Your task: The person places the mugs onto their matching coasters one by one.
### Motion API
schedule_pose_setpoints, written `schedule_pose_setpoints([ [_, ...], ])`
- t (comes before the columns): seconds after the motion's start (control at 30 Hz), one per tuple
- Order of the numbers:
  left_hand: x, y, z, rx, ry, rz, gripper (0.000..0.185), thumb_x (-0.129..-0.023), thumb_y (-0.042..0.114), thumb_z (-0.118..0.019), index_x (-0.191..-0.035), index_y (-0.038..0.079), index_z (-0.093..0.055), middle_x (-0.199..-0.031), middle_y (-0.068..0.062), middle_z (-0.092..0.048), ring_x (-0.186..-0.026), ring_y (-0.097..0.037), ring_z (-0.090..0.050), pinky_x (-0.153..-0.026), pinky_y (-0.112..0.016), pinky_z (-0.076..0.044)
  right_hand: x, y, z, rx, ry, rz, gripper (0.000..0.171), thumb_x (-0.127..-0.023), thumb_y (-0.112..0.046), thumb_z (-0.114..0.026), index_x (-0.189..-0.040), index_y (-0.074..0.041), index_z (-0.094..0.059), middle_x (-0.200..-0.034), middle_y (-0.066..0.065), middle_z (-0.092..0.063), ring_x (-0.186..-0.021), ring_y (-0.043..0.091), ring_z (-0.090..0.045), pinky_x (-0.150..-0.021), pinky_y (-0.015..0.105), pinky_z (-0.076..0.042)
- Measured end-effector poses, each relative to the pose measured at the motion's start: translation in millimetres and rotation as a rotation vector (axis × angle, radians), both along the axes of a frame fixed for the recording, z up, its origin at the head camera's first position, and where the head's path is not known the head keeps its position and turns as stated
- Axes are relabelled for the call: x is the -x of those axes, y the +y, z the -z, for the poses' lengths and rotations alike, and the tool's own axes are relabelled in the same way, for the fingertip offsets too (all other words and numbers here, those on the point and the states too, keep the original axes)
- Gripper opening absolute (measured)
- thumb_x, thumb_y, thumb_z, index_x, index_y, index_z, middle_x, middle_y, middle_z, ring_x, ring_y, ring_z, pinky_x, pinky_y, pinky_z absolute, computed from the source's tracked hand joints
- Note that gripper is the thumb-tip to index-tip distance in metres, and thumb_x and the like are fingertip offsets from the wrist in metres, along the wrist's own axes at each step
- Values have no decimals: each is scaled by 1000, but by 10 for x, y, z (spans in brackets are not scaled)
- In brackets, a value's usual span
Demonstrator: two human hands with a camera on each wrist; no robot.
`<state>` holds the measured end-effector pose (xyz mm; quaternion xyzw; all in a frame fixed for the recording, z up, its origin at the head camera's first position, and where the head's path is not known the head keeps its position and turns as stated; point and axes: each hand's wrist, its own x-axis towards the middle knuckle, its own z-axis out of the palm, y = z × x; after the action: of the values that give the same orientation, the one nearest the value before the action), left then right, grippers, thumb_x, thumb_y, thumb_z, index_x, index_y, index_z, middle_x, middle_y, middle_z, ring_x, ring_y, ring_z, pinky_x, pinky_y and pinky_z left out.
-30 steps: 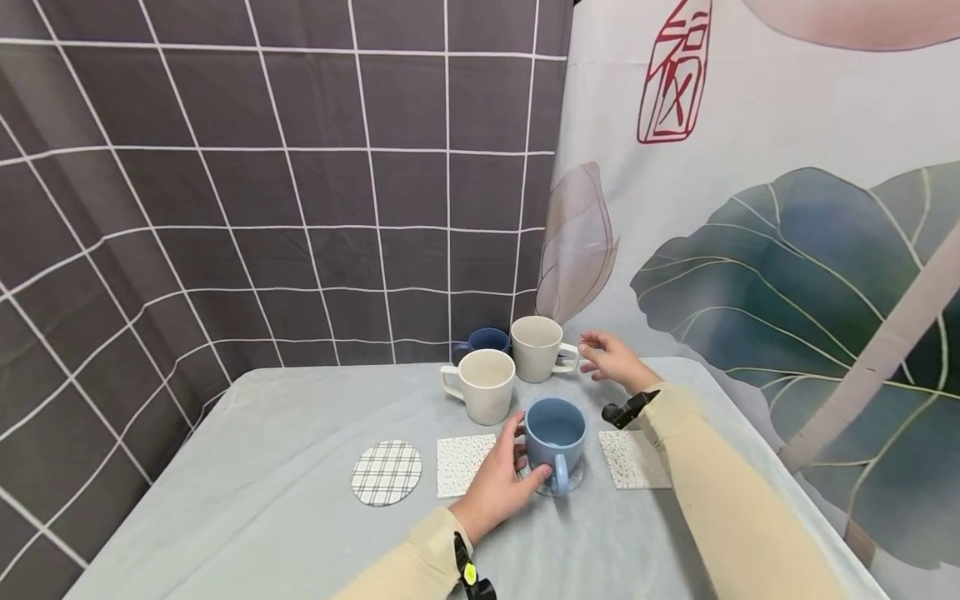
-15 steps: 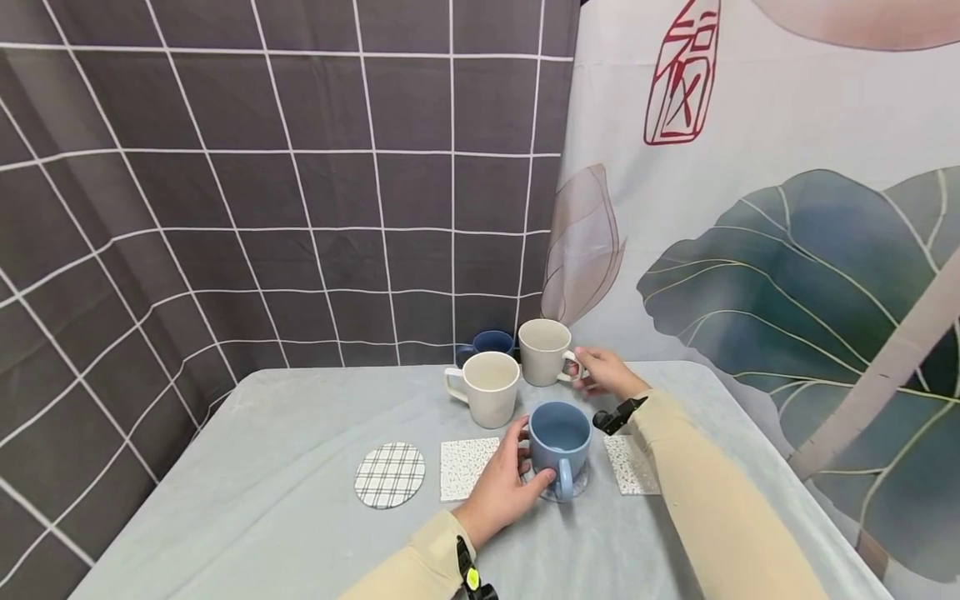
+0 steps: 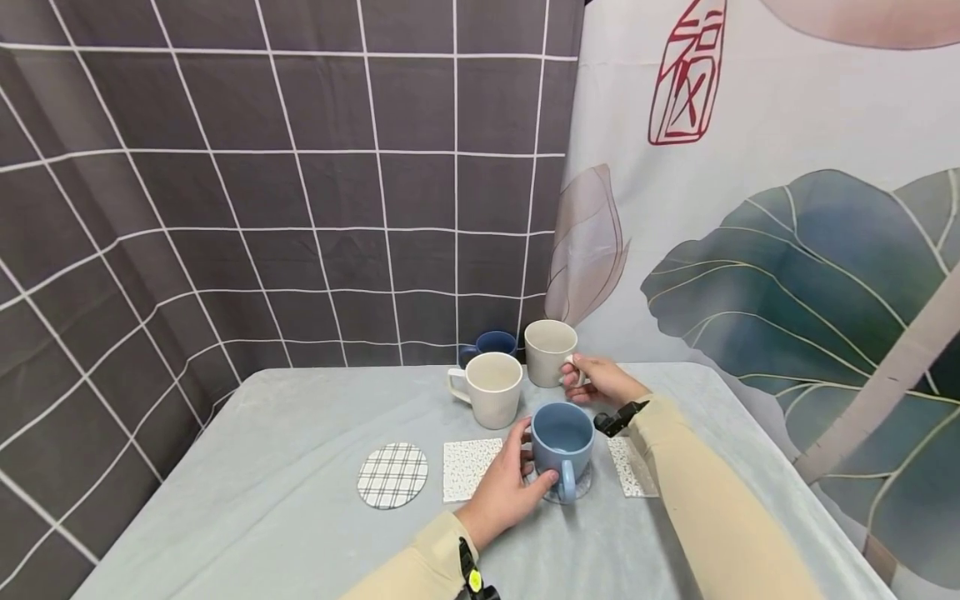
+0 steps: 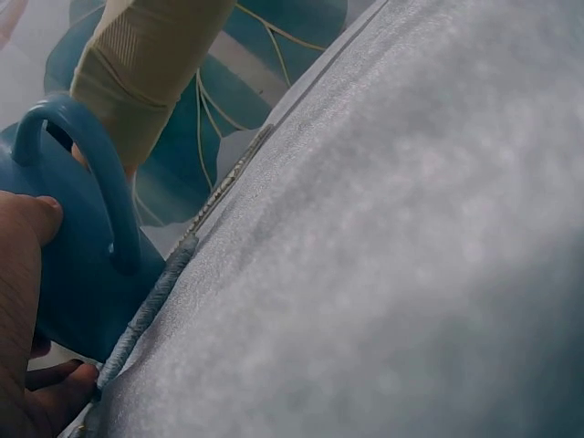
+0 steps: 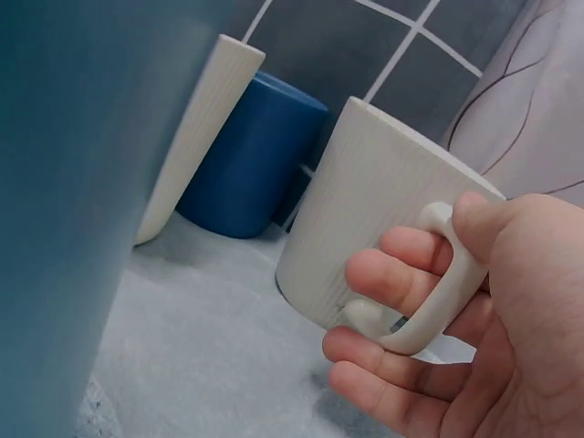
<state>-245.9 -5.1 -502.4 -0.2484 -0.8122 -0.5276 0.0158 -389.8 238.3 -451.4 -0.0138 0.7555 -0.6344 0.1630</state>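
A round plaid coaster is lying flat on the grey tabletop, leftmost of a row. Just at its 3 o'clock, a square speckled coaster is sitting apart from it by a narrow gap.

The left hand is reaching in from 7 o'clock and wrapping the light blue mug: thumb lying beside the handle, the other fingers curling round the far left wall. The left wrist view is showing the thumb pressing on the body next to the handle loop. This mug is standing upright on a grey round coaster, handle pointing to 6 o'clock, roughly centre of the tabletop's near half.

At 11 o'clock from the blue mug, a cream mug is standing upright, handle turned to 9 o'clock. Behind it, a dark blue mug is sitting against the checked backdrop.

At 12 o'clock from the blue mug, a beige mug is standing on the tabletop. The right hand is gripping its handle: two fingers threading through the loop, thumb lying on top, lower fingers curling beneath. Whether its base is touching the cloth, cannot tell.

A second speckled coaster is lying at 3 o'clock of the blue mug, partly under the right sleeve.
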Motion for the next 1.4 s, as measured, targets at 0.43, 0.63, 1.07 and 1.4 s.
schedule_pose_setpoints([
  [0.43, -2, 19, 23, 0, 0, -13, 78, -92, 32, -74, -155, 20, -29, -140, -10, -52, -115, -21, -62, -95, -28, -54, -31, 72, 34, 70, 30, 60, 41, -111, -33, -38, -120, 2, -57, -92, 3, -67, -84, 22, -71, -81, 36, -61],
  [0.63, -27, 5, 22, -38, 15, 18, 75, -94, 29, -69, -156, 19, -28, -139, -10, -51, -118, -22, -60, -99, -33, -53, -154, 219, -24, 84, 45, 75, 40, -111, -34, -39, -117, 1, -58, -88, -1, -67, -87, 24, -72, -82, 38, -61],
  [1.07, -51, -42, -85, 40, 95, 58, 69, -104, 33, -50, -159, 10, -16, -152, -13, -39, -133, -27, -51, -107, -45, -46, -497, 537, -234, 41, 119, 96, 44, -111, -33, -39, -123, 6, -54, -89, -1, -67, -93, 28, -73, -82, 36, -61],
  [1.4, -74, -4, -271, 159, 176, 11, 72, -102, 41, -49, -159, 8, -17, -156, -15, -33, -140, -29, -42, -113, -51, -39, -844, 667, -339, 60, 145, 116, 38, -111, -32, -40, -114, 3, -56, -87, -1, -66, -86, 21, -73, -80, 34, -61],
])
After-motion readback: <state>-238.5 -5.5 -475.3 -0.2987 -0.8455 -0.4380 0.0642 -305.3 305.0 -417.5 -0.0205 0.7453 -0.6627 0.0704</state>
